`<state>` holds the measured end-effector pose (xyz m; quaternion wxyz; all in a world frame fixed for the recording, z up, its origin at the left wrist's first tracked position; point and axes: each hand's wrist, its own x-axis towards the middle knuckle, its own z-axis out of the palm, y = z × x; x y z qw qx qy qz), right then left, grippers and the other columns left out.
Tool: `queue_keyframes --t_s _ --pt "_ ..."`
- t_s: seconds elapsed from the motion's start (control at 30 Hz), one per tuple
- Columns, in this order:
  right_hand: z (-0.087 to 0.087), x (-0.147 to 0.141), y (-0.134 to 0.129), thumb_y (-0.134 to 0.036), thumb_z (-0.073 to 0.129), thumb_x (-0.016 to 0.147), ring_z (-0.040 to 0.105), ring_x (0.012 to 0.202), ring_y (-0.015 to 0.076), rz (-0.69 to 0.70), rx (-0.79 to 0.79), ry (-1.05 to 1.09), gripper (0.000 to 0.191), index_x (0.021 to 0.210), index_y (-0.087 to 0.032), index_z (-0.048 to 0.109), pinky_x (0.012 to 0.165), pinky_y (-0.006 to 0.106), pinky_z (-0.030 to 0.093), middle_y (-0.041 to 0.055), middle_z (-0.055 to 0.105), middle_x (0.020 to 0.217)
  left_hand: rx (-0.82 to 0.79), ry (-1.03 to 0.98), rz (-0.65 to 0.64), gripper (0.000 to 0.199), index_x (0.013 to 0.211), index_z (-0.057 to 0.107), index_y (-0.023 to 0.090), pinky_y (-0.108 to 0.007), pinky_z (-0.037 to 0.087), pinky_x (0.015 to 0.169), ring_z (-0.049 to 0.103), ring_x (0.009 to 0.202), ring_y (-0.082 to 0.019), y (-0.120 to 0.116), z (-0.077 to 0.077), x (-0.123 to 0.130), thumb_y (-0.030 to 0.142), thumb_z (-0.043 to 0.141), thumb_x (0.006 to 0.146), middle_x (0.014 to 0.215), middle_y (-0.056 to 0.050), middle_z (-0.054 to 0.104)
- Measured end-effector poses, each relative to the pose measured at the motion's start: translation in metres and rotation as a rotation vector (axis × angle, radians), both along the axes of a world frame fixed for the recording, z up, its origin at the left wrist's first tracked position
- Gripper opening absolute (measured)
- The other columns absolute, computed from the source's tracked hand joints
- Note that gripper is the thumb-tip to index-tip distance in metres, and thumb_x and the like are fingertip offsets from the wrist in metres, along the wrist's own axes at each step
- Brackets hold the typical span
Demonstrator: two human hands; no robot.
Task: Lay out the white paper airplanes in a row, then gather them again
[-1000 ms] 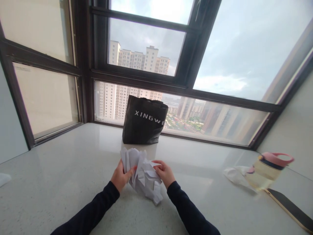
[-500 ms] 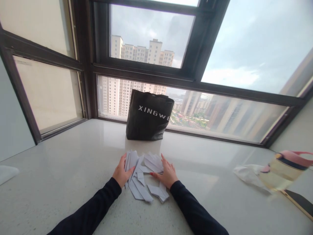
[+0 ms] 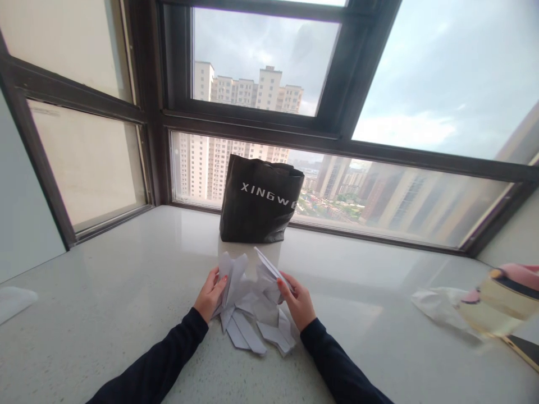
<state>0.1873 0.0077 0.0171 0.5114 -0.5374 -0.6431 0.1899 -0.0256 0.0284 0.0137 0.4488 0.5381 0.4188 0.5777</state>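
Note:
My left hand (image 3: 211, 294) is closed around a bunch of folded white paper pieces (image 3: 231, 274), with the thumb over their front. In my right hand (image 3: 298, 298) several more folded papers (image 3: 269, 268) stand tilted, pinched between thumb and fingers. Between and below the hands, loose folded paper strips (image 3: 244, 332) lie in an overlapping pile on the pale speckled counter. Another bent paper piece (image 3: 275, 335) rests near my right wrist. The fingers behind both bunches are partly hidden.
A black bag (image 3: 259, 205) with white lettering stands beyond the papers, close to the window. At the right are a pink-lidded bottle (image 3: 503, 300), a crumpled white wrapper (image 3: 440, 311) and a dark flat object (image 3: 524, 350). A white item (image 3: 16, 302) lies at the left edge.
Both hands have gathered paper pieces and tipped them upright off the pile. My right hand, earlier spread beside the papers, now grips a bunch. The view has shifted slightly.

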Motion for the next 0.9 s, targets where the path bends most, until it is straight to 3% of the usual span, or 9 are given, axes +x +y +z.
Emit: queue_keyframes --t_s 0.1,0.23,0.3,0.37,0.47,0.53,0.7,0.8,0.9 --pt "-0.003 -0.002 0.001 -0.054 0.032 0.079 0.046 0.042 0.0123 -0.005 -0.025 -0.021 0.049 0.063 -0.016 0.059 0.041 0.024 0.040 -0.0030 0.048 0.044 0.010 0.010 0.018 0.051 0.111 0.041 0.013 -0.037 0.032 0.093 0.042 0.111 -0.026 0.001 -0.002 -0.001 0.033 0.053 0.065 0.118 -0.014 0.047" --pt "-0.004 0.003 0.004 -0.055 0.030 0.078 0.051 0.057 0.0164 -0.114 0.006 -0.037 0.053 0.046 -0.019 0.050 0.060 0.030 0.042 0.0013 0.053 0.051 0.005 0.052 0.067 0.064 0.121 0.030 0.017 -0.043 0.024 0.097 0.024 0.122 -0.027 0.000 -0.007 -0.004 0.021 0.053 0.062 0.133 -0.013 0.027" --pt "-0.004 0.007 0.005 -0.055 0.031 0.078 0.054 0.070 0.0191 -0.159 0.020 -0.031 0.050 0.054 -0.018 0.055 0.068 0.032 0.041 0.0056 0.059 0.066 0.026 0.126 0.097 0.057 0.120 0.033 0.019 -0.045 0.022 0.097 0.021 0.123 -0.027 -0.001 -0.008 -0.006 0.018 0.049 0.065 0.133 -0.011 0.025" --pt "-0.003 0.008 0.005 -0.054 0.032 0.078 0.055 0.078 0.0204 -0.193 0.024 -0.011 0.046 0.076 -0.017 0.059 0.068 0.032 0.043 0.0092 0.061 0.082 0.092 0.226 0.132 0.046 0.114 0.041 0.019 -0.046 0.021 0.097 0.024 0.122 -0.026 -0.003 -0.008 -0.008 0.016 0.045 0.068 0.132 -0.009 0.028" --pt "-0.002 0.004 0.000 -0.052 0.033 0.078 0.056 0.085 0.0210 -0.160 -0.009 -0.011 0.051 0.113 -0.016 0.043 0.068 0.033 0.045 0.0129 0.057 0.101 0.229 0.372 0.158 0.038 0.107 0.046 0.017 -0.045 0.020 0.099 0.028 0.120 -0.025 -0.006 -0.008 -0.009 0.015 0.043 0.069 0.128 -0.011 0.034" --pt "-0.001 -0.004 -0.008 -0.052 0.040 0.075 0.053 0.095 0.0232 -0.052 -0.028 -0.129 0.061 0.124 -0.017 0.031 0.076 0.037 0.042 0.0142 0.053 0.111 0.293 0.467 0.133 0.038 0.107 0.046 0.015 -0.045 0.021 0.099 0.029 0.119 -0.026 -0.006 -0.010 -0.007 0.016 0.044 0.069 0.127 -0.013 0.034" --pt "0.002 -0.027 -0.028 -0.056 0.063 0.050 0.036 0.114 0.0310 0.219 -0.045 -0.608 0.095 0.130 -0.021 0.025 0.092 0.044 0.027 0.0124 0.041 0.128 0.455 0.591 -0.002 0.050 0.113 0.042 0.016 -0.044 0.023 0.098 0.030 0.119 -0.027 -0.009 -0.018 0.002 0.013 0.049 0.063 0.131 -0.013 0.029" --pt "0.002 -0.034 -0.030 -0.040 0.063 0.056 0.038 0.113 0.0293 0.242 -0.062 -0.655 0.081 0.128 -0.020 0.030 0.090 0.042 0.030 0.0107 0.043 0.126 0.494 0.554 -0.069 0.054 0.114 0.041 0.018 -0.044 0.027 0.097 0.028 0.120 -0.028 -0.014 -0.012 0.006 0.009 0.050 0.061 0.133 -0.012 0.026" --pt "0.002 -0.033 -0.025 -0.015 0.050 0.062 0.046 0.106 0.0228 0.219 0.016 -0.534 0.062 0.122 -0.019 0.037 0.087 0.036 0.036 0.0087 0.050 0.119 0.416 0.404 -0.073 0.047 0.113 0.041 0.020 -0.037 0.043 0.085 0.029 0.120 -0.027 -0.022 0.003 0.007 0.012 0.048 0.068 0.136 -0.010 0.017"
